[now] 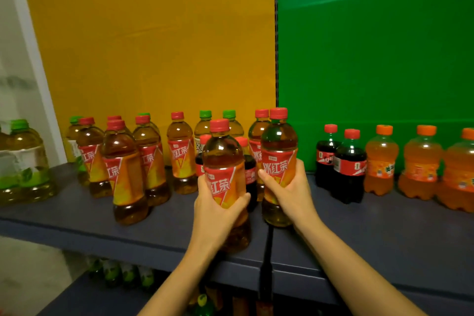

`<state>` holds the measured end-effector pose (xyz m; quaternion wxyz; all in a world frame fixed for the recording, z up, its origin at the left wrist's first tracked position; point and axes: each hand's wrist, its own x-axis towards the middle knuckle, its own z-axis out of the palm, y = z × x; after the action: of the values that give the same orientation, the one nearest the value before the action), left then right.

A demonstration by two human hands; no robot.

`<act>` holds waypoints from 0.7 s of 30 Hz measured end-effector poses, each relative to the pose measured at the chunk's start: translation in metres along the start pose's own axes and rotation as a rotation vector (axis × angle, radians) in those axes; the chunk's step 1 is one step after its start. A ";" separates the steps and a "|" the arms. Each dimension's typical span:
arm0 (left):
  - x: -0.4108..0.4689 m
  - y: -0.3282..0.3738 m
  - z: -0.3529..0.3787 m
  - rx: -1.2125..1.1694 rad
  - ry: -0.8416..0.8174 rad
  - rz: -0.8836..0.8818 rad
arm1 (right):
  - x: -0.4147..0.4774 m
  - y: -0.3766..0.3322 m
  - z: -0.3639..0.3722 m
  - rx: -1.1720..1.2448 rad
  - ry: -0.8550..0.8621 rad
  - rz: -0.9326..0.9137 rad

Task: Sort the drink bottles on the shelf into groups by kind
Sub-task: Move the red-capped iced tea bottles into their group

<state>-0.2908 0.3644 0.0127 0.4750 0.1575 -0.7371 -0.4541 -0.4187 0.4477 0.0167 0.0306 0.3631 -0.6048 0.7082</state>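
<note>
My left hand (214,200) grips a red-capped iced tea bottle (222,159) by its red and orange label, near the shelf's front edge. My right hand (289,187) grips a second iced tea bottle (279,141) just to the right of it. Several more iced tea bottles (123,169) stand at the left, with green-capped tea bottles (205,126) behind them. Two small cola bottles (250,177) stand partly hidden behind the held pair. Two more cola bottles (350,164) and three orange soda bottles (381,159) stand at the right.
The dark blue shelf (384,228) has yellow and green back panels. A large green-capped tea jug (24,161) stands at the far left. A lower shelf holds more bottles (123,274). A black upright (266,264) divides the shelf front.
</note>
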 end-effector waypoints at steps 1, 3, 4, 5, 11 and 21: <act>0.002 -0.003 -0.001 -0.012 -0.011 0.003 | 0.002 0.002 0.006 -0.019 0.018 0.004; 0.004 -0.007 0.000 -0.037 -0.043 0.019 | 0.004 0.005 0.015 -0.046 0.035 0.021; 0.006 -0.008 0.002 -0.052 -0.062 0.027 | 0.005 0.006 0.019 -0.058 0.036 0.028; 0.007 -0.010 0.003 -0.064 -0.078 0.031 | 0.006 0.006 0.022 -0.075 0.035 0.034; 0.014 -0.018 0.015 -0.092 -0.132 0.036 | 0.010 0.006 0.033 0.010 -0.067 0.122; 0.018 -0.022 0.025 0.068 -0.083 0.085 | 0.017 0.003 0.030 -0.123 -0.041 0.151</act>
<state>-0.3252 0.3542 0.0014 0.4572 0.1232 -0.7773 -0.4142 -0.4179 0.4143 0.0239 -0.0129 0.3284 -0.6733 0.6623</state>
